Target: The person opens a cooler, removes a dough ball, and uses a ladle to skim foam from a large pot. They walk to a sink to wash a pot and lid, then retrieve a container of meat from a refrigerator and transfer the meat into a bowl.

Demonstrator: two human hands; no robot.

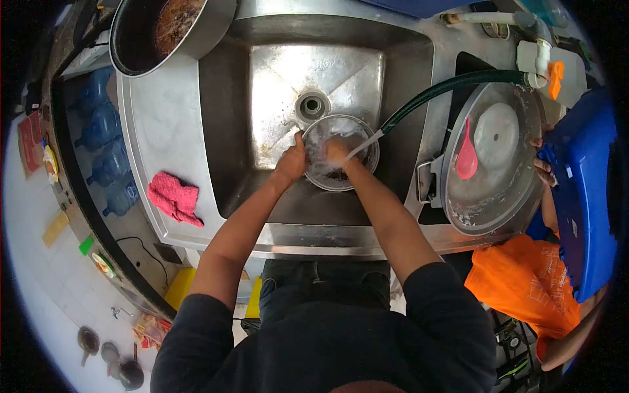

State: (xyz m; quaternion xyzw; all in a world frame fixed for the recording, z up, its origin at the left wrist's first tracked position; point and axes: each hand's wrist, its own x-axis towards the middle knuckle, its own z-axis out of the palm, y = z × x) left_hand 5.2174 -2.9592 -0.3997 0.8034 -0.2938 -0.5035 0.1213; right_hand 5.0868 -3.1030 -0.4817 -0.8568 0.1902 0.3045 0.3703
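A round metal bowl (374,160) sits low in the sink (229,131), just in front of the drain (312,105). My left hand (293,159) grips the bowl's left rim, its thumb pointing up along the side. Inside the bowl is my right hand (338,152), smeared by motion and splashing water, so its fingers and anything in them are hidden. From the end of a green hose (436,92) a stream of water (364,145) runs into the bowl beside my right hand. The water in the bowl looks whitish and churned.
A big pot (216,29) with brown residue stands at the back left. A pink cloth (175,198) lies on the left ledge. At right, a large lid (485,196) holds a pink spoon (467,157). Beyond it, another person in orange (517,275) holds a blue bin (583,196).
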